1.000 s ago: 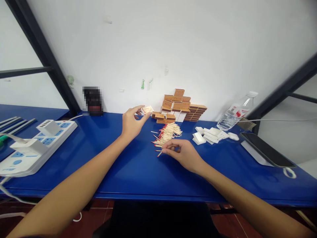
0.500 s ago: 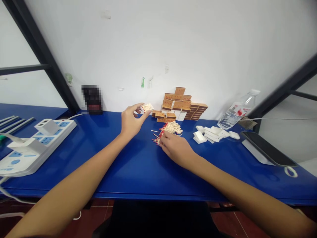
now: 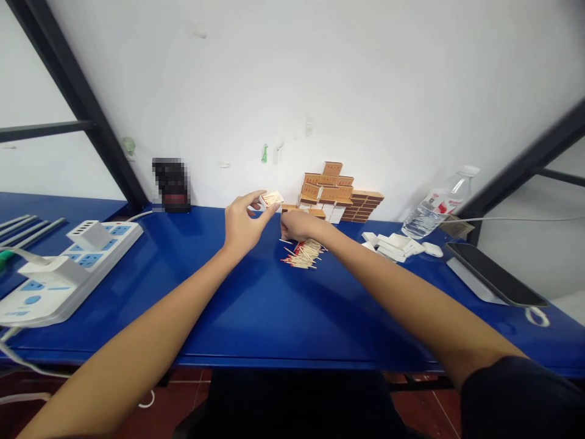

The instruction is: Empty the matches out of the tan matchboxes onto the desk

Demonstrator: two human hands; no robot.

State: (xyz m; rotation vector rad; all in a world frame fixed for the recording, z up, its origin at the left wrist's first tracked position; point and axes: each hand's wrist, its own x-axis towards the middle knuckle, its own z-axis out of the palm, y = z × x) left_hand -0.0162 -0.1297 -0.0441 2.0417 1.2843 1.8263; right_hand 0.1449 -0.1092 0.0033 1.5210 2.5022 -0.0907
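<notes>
I hold the open matchbox tray [image 3: 271, 199] pinched in my left hand [image 3: 242, 225] near the counter's back edge. My right hand [image 3: 296, 225] is closed, seemingly on matches, above the match pile [image 3: 302, 255]. Advice: align sticks parallel, heads one way, and lower them in level.

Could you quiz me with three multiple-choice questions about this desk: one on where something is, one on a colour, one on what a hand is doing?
1. Where is the water bottle?
A. far right, by the wall
B. on the power strip
C. on the floor

2. What colour is the table?
A. white
B. blue
C. green

3. What is the left hand doing?
A. lying flat
B. holding a matchbox tray
C. gripping the phone

Answers: 1 A, it stands right of the stacked matchboxes. 2 B, its bare top is blue. 3 B, the matchbox tray of matches sits in its fingertips.
</notes>
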